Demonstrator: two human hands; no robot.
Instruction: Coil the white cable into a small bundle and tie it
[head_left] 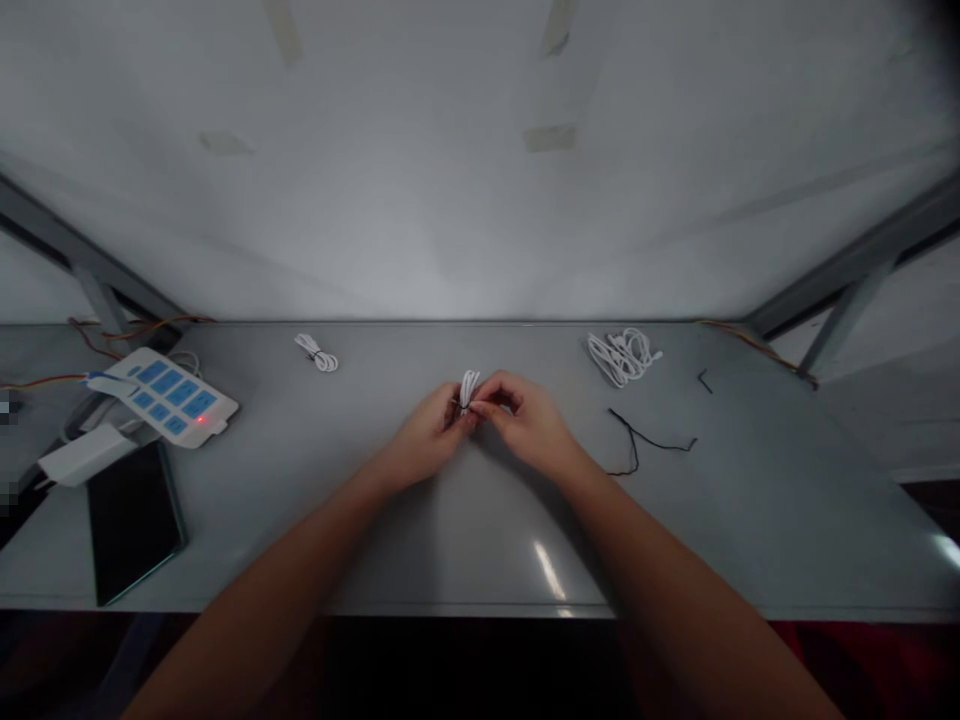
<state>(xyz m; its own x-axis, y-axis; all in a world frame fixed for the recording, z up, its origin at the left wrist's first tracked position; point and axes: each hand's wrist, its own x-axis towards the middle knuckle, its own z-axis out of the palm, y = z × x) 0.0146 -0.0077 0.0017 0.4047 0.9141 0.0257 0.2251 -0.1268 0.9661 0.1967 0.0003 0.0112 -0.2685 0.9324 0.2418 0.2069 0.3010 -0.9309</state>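
At centre of grey metal table: left hand and right hand meet, fingers pinched shut on small folded bundle of white cable, held just above surface. Judgement: keep loops even, grip firm, while binding. Loose black wire tie lies near right hand.
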